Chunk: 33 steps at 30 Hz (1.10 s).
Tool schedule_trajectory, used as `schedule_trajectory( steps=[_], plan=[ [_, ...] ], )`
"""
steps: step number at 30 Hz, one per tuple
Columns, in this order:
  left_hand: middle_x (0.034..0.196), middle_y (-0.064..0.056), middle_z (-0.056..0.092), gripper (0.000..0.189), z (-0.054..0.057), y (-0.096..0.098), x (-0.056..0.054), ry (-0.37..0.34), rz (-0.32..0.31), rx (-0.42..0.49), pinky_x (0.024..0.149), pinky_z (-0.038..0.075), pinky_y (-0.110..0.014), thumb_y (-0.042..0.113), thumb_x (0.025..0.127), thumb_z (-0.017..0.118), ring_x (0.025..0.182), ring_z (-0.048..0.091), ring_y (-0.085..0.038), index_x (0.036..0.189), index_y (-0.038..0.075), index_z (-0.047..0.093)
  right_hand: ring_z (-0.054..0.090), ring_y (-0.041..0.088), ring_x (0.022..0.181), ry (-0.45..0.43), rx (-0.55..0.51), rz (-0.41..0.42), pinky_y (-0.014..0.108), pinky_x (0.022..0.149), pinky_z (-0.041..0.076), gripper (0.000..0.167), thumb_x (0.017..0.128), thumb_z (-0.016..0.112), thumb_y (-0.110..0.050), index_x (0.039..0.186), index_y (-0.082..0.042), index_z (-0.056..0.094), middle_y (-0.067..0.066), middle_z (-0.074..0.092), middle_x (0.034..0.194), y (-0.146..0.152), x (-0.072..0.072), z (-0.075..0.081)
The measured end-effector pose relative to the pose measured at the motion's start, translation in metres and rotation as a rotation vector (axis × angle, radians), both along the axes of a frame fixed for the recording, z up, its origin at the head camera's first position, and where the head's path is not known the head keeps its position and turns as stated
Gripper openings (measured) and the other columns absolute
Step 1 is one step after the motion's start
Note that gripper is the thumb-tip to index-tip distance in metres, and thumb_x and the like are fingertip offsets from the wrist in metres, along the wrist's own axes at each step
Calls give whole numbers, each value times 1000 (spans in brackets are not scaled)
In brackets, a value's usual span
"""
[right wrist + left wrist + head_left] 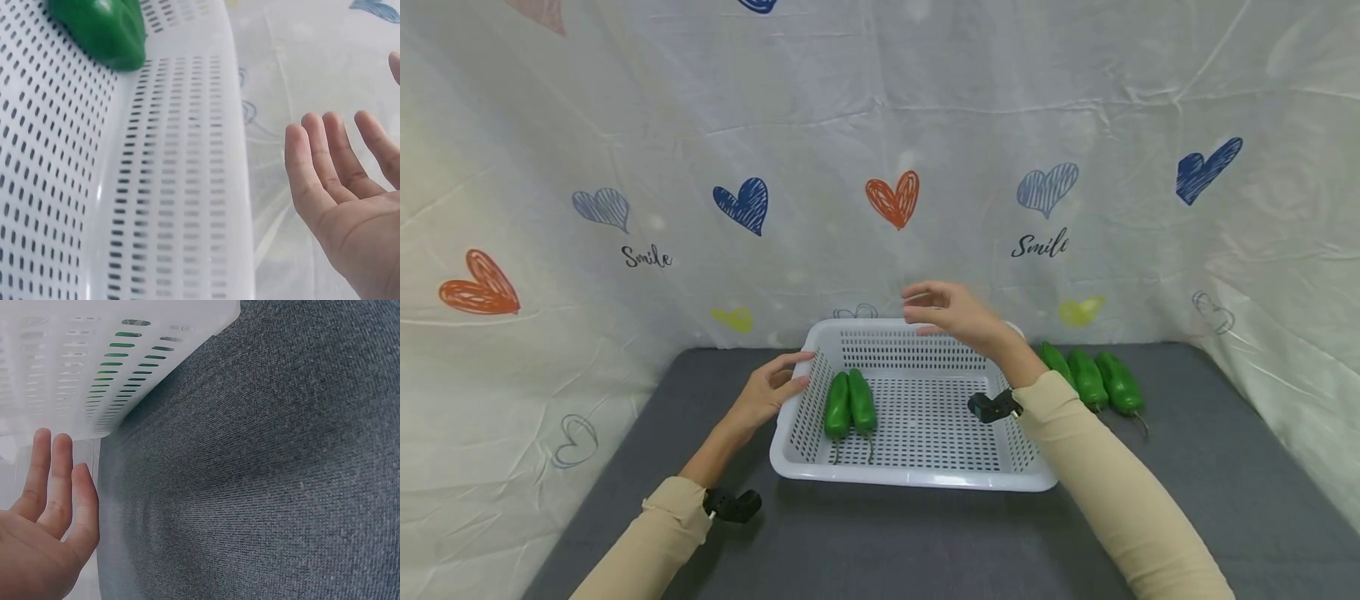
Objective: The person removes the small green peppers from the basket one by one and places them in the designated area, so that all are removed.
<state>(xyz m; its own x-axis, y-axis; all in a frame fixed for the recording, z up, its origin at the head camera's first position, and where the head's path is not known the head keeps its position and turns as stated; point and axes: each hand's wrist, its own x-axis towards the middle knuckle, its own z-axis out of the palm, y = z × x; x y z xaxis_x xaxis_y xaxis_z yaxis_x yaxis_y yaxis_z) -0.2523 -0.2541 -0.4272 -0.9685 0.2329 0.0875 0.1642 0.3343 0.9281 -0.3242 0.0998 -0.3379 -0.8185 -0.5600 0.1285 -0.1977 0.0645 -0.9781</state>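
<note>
"What's at the left hand?"

"Slack, parted fingers beside the rim of a rectangular, slotted white plastic basket; I can't tell if they touch it."

"And right of those fingers?"

"Two glossy, tapered green chili peppers, side by side inside; farther right, three more chili peppers on the finely ribbed grey table."

"The right hand?"

"Fingers apart, lightly bent, near the far rim; creased, heart-printed fabric hangs behind them."

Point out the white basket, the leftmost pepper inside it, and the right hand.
White basket (pixel 925 421): head view, bare part of its perforated floor.
Leftmost pepper (pixel 838 407): head view, middle of its green body.
Right hand (pixel 357 226): right wrist view, on the palm.
</note>
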Motion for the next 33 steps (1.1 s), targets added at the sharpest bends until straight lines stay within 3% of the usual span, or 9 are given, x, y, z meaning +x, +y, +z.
schedule_trajectory(
  steps=[8, 17, 27, 33],
  plan=[
    [128, -28, 59, 51, 1, 0, -1, -8, -4, 20, 70, 60, -41, 21, 104, 64, 97, 70, -34, 151, 10, 48, 49, 46, 129, -91, -31, 9, 49, 98, 49, 49, 100, 68, -15, 142, 3, 51, 20, 57, 134, -20, -3, -14],
    [129, -29, 58, 52, -1, -1, -1, -2, -9, 27, 70, 60, -41, 21, 104, 64, 98, 70, -35, 151, 9, 47, 48, 47, 130, -176, -15, 36, 54, 103, 44, 49, 102, 65, -10, 144, 7, 47, 20, 57, 132, -43, -6, -24],
    [131, -28, 58, 51, -2, -2, -1, -1, -11, 22, 71, 59, -41, 21, 104, 64, 99, 69, -34, 151, 10, 48, 53, 41, 127, -164, 82, 84, 57, 99, 46, 55, 97, 73, -17, 143, 4, 51, 17, 60, 132, -64, -7, -43],
    [130, -30, 58, 51, -2, -1, -1, -4, -13, 21, 70, 59, -41, 20, 104, 63, 99, 69, -36, 151, 10, 47, 55, 29, 125, -112, 191, 128, 53, 96, 49, 61, 93, 79, -22, 145, -4, 53, 19, 55, 141, -69, -7, -56]
  ],
)
